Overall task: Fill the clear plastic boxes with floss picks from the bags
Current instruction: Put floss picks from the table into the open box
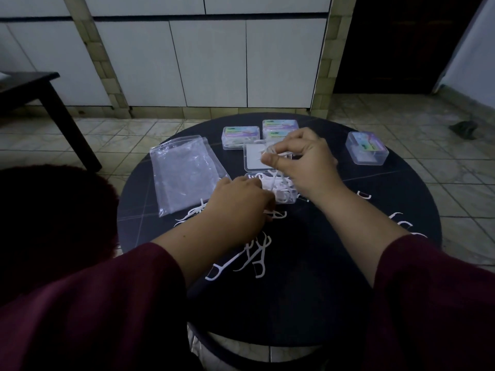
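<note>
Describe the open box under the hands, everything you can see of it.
The open box is clear plastic, rectangular, lying flat near the middle of the round table. Its lid is swung back flat on the far side. White picks fill it in a loose heap. The right hand pinches more picks above it; the left hand is at its near-left corner, contact unclear.

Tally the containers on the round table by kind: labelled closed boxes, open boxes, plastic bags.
Labelled closed boxes: 3 (one, one, one apart at right)
Open box being filled: 1, its lid lying behind
Plastic bags: 1
Total: 5
</note>
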